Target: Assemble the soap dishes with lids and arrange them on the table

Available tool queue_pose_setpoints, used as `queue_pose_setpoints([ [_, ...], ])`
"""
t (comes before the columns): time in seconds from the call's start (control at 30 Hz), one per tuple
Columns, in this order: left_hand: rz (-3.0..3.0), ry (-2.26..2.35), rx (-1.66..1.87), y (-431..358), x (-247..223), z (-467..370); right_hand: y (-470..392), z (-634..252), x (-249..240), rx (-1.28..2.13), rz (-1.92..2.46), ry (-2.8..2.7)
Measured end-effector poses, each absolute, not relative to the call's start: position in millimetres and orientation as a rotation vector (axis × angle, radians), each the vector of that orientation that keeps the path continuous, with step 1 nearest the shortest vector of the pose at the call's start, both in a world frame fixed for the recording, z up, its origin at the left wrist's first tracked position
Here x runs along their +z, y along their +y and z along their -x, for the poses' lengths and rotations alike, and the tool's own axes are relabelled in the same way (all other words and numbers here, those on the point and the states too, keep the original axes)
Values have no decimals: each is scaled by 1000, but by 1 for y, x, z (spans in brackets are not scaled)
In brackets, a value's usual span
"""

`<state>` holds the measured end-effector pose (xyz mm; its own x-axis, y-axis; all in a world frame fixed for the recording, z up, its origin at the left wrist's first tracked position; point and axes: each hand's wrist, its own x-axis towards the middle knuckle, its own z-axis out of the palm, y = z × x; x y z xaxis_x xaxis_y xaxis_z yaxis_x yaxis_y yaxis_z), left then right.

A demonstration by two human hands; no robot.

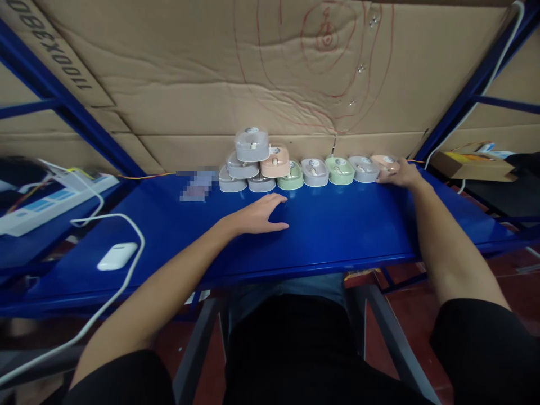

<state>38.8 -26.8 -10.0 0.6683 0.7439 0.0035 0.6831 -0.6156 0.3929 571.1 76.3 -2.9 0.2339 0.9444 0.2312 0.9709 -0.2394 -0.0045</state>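
Several small clear-lidded containers stand along the back of the blue shelf. At the row's right end, my right hand (400, 173) has its fingers wrapped round a peach container (385, 163). Beside it are a grey one (363, 169), a green one (341, 170) and another grey one (315, 172). On the left the containers are stacked: a grey one (252, 147) on top, resting over a grey one (242, 166) and a peach one (275, 163), with more beneath. My left hand (264, 215) hovers in front of the stack, thumb and fingers apart, holding nothing.
The blue shelf (320, 236) has a white earphone case (117, 256) and a white cable (137, 236) at the left. A power strip (59, 205) lies beyond. Cardboard (189, 107) closes off the back. An open cardboard box (472, 167) sits at the far right.
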Motion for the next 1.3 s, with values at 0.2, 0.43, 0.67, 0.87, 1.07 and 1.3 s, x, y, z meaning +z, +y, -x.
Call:
queue_pose_setpoints([
  [0.2, -2511, 1132, 206, -28, -7, -42, 53, -560, 12, 54, 2432, -1665],
  [0.43, -2532, 1105, 226, -27, -9, -40, 42, -443, 40, -305, 2038, -1996],
  [0.67, -2557, 1069, 252, -24, -13, -39, 60, -317, 9, -295, 1518, -2475],
  [0.87, -2560, 1051, 261, -24, -12, -40, 69, -313, -9, -275, 1660, -2462],
  [1.07, -2570, 1050, 252, -23, -13, -40, 44, -323, -12, -275, 1610, -2495],
  [1.3, -2575, 1046, 277, -22, -14, -39, -6, -313, 20, -328, 1703, -2417],
])
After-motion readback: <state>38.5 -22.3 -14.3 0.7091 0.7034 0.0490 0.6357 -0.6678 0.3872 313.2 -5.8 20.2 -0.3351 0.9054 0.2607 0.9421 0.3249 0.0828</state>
